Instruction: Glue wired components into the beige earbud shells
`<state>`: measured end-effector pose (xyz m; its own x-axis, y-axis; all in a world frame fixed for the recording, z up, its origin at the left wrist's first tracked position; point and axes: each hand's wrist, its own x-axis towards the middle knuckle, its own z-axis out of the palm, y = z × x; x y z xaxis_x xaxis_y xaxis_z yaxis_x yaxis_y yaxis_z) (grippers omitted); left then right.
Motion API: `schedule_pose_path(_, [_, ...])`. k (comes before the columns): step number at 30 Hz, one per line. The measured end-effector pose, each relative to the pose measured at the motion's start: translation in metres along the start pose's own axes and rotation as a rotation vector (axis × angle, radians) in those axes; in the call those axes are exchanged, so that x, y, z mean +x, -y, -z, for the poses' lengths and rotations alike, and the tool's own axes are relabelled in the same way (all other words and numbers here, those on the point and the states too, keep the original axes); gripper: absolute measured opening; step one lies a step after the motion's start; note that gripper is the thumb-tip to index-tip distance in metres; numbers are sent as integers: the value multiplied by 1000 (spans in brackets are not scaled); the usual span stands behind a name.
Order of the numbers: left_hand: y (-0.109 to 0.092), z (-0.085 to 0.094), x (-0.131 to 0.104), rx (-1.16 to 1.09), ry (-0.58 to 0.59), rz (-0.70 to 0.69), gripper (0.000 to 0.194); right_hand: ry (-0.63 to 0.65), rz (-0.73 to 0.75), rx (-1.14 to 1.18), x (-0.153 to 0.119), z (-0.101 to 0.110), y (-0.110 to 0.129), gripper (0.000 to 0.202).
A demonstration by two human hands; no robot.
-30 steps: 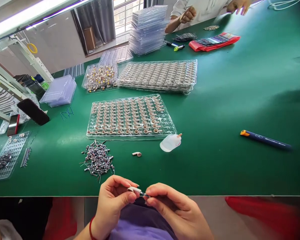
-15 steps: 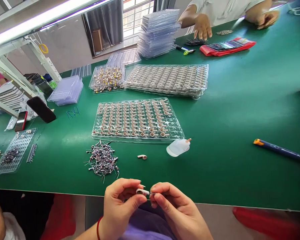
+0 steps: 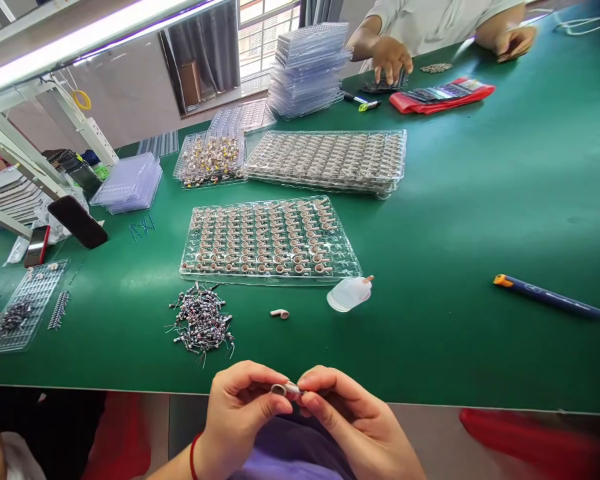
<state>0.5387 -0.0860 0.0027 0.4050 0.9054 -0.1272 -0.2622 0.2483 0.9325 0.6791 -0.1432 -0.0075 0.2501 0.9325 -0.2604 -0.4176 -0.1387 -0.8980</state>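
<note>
Between thumb and fingers, my left hand (image 3: 237,413) pinches a white earbud shell (image 3: 279,390) with a round open end and a short stem. My right hand (image 3: 353,417) is closed at the stem's tip on a tiny dark part, mostly hidden by the fingertips. Both hands are over the table's front edge. Another earbud shell (image 3: 281,313) lies on the green table beyond them. Left of it is a pile of small wired components (image 3: 203,320). A clear tray (image 3: 349,260) holds rows of similar shells, and a small translucent bottle (image 3: 347,295) stands at its near right corner.
Behind are stacked filled trays (image 3: 325,160), a tray of yellow-and-white parts (image 3: 210,160) and a tall stack of clear trays (image 3: 307,73). A blue pen-like tool (image 3: 550,297) lies right, a phone (image 3: 77,220) left. A co-worker's hand (image 3: 393,59) touches dark parts across the table.
My right fingers have come closer to the left ones, covering more of the stem and the dark part. The shell has turned slightly. The whole view has shifted a little.
</note>
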Motion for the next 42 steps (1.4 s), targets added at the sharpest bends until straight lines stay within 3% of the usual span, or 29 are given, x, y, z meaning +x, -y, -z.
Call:
schedule_pose_path(6, [2, 0, -2, 49, -8, -62, 15, 82, 182, -35, 2, 7, -10, 4])
schedule_pose_path(12, [4, 3, -3, 131, -1, -166, 19, 120, 474, -176, 5, 8, -7, 16])
schedule_pose_path(17, [4, 3, -5, 221, 6, -260, 26, 87, 595, -292, 6, 8, -1, 15])
schedule_pose_path(25, [4, 1, -5, 221, 20, -339, 32, 100, 679, -396, 5, 10, -4, 16])
schedule_pose_path(35, [0, 10, -8, 569, 69, -525, 32, 123, 732, -477, 7, 13, -3, 20])
schedule_pose_path(42, [0, 7, -9, 602, 28, -494, 30, 122, 714, -493, 6, 10, 4, 17])
